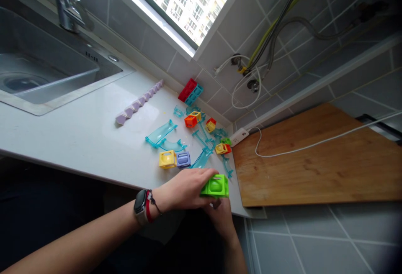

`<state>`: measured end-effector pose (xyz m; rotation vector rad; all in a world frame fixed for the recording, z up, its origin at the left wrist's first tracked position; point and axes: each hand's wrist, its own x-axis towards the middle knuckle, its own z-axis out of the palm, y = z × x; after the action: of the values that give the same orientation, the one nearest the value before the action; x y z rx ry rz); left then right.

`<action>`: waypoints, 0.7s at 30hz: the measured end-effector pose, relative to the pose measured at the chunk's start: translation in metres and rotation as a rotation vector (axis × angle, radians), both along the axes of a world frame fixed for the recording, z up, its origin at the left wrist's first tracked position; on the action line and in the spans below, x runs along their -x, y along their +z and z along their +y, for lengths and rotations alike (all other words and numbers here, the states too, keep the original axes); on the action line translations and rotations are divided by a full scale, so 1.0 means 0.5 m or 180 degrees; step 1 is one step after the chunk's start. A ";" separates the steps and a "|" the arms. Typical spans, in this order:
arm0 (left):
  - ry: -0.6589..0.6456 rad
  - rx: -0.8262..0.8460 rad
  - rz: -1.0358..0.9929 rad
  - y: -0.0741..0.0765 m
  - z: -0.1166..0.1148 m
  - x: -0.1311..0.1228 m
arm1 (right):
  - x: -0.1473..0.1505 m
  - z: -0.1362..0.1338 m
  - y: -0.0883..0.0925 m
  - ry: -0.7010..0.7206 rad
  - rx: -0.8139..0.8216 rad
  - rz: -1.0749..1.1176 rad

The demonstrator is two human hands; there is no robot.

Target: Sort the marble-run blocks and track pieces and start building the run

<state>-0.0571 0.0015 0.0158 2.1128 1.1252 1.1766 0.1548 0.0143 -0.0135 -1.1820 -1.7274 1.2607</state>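
My left hand [186, 188], with a watch and bracelets at its wrist, is closed around a bright green toy block [217, 185] with open window-like sides. My right hand [221, 216] meets it from below, fingers curled against the underside and partly hidden. Both hands are over the counter's front edge. Just beyond them lie a yellow block [167, 159] and a purple block [183, 159] side by side. Clear blue track pieces [202, 157] are scattered behind, among them a curved piece [171, 145] and a long ramp [161, 133].
Orange-and-yellow blocks [191, 120] and red-and-blue blocks [191, 91] stand farther back. A ridged lilac strip [140, 101] lies towards the sink [63, 94]. At right are a wooden board [301, 161], a white power strip [239, 136] and its cable [292, 150].
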 end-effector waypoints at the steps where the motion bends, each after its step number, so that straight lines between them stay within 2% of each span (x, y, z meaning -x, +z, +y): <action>1: -0.0022 -0.0167 0.0256 0.011 0.000 -0.001 | 0.001 0.006 -0.002 -0.0071 -0.0149 -0.0089; 4: -0.0129 -0.0647 0.0937 0.042 0.002 -0.010 | -0.001 0.022 0.000 -0.0176 -0.0685 -0.0300; 7: -0.0277 -0.1132 0.1507 0.073 0.002 -0.019 | -0.009 0.026 0.015 0.0027 -0.0958 -0.0519; 12: -0.0478 -0.1891 0.2019 0.116 -0.017 -0.035 | -0.025 -0.007 0.030 0.0069 -0.0754 -0.0427; 16: -0.0748 -0.2253 0.2227 0.129 -0.037 -0.057 | -0.050 -0.048 0.016 -0.0145 -0.0641 -0.0289; 21: -0.1195 -0.2411 0.2487 0.123 -0.045 -0.089 | -0.091 -0.100 -0.005 -0.0019 -0.0725 -0.0147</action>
<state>-0.0128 -0.0212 0.0775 3.3573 0.4909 0.6301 0.2003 -0.0358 -0.0159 -1.0887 -1.8443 1.0087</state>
